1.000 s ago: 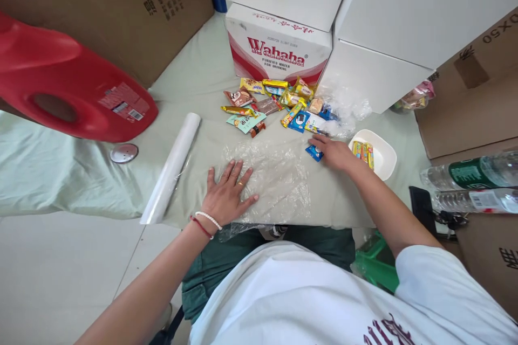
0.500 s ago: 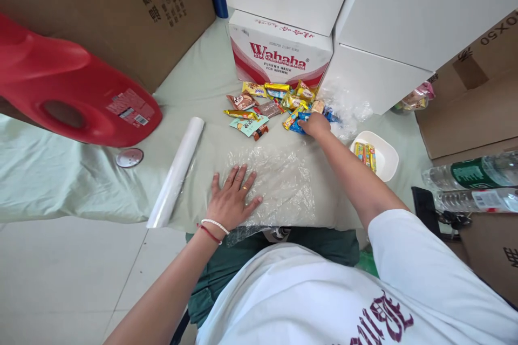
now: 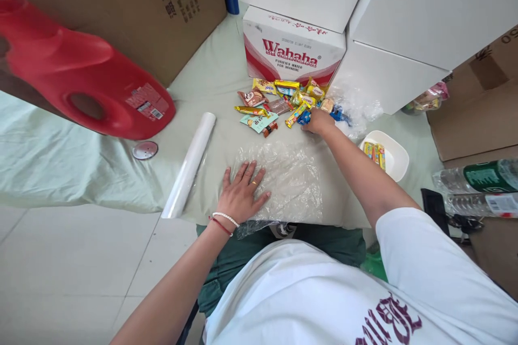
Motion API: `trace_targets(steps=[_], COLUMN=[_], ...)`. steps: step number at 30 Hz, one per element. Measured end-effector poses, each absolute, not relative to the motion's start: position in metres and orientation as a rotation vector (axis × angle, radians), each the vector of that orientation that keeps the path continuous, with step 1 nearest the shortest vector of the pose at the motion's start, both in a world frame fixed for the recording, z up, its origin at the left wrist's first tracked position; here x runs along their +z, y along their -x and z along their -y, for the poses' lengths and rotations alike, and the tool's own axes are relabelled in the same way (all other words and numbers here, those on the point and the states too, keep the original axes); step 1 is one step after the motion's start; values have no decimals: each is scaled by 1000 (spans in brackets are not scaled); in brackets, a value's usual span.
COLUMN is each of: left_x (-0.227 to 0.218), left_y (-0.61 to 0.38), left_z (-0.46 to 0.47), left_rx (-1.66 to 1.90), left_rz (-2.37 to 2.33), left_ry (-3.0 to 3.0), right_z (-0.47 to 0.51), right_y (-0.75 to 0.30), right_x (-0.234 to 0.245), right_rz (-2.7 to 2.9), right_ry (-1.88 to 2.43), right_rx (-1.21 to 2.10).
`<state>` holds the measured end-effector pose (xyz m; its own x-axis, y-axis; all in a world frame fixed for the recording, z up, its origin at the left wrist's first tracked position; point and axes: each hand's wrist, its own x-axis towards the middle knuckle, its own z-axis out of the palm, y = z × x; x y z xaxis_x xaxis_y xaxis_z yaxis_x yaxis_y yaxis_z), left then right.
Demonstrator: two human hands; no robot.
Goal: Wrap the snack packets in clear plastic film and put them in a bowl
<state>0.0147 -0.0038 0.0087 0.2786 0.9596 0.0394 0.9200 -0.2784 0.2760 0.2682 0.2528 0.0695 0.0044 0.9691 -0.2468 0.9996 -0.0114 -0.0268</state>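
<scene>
My left hand (image 3: 244, 192) lies flat with fingers spread on the left edge of a clear plastic sheet (image 3: 291, 180) spread over the pale green cloth. My right hand (image 3: 319, 121) reaches forward into a pile of small wrapped snacks (image 3: 283, 99), its fingers curled down on a blue packet (image 3: 305, 117) at the pile's near right. What the fingers grip is partly hidden. A white roll of film (image 3: 190, 163) lies left of the sheet.
A white bowl (image 3: 393, 159) with yellow snack bars sits at the right. A Wahaha box (image 3: 292, 52) and white boxes stand behind the pile. A red jug (image 3: 76, 81) and a round metal lid (image 3: 144, 150) lie left. Water bottles (image 3: 477, 177) lie far right.
My right hand left the small blue packet near the bowl and moved forward into the snack pile. The left hand stayed flat on the plastic sheet. The view shifted slightly.
</scene>
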Motion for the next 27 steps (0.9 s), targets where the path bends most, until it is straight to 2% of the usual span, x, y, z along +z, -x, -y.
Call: trace_targets(steps=[5,10,14,16,19,23,27], left_x=[7,5,3,2,-1,-3,-4], left_y=[-16,-17,-15,-14,-13,-12,-12], left_z=[3,4,3,3,3,4,4], left_rx=[251,253,274,278,293,316,310], left_rz=[-1776,-1786,-1776,-1774,-1762,-1757,-1754], left_ry=[-2346,-2332,-2342,-2340,-2360,-2371,-2371], right_z=[-245,-208,-145,-113,-85,-78,-83], right_y=[-271,-294,-282,-258,-221,-213,-229], right_x=[74,118,146,141,118,98,107], right_rz=[-2124,-2211,-2531,-2604,-2602,-2607,-2614], right_ry=[-2064,-2066,-1656,-1393,-1218,-1164,-1240], right_rx=[-225,-51,-265,-398,-465,-564,-609])
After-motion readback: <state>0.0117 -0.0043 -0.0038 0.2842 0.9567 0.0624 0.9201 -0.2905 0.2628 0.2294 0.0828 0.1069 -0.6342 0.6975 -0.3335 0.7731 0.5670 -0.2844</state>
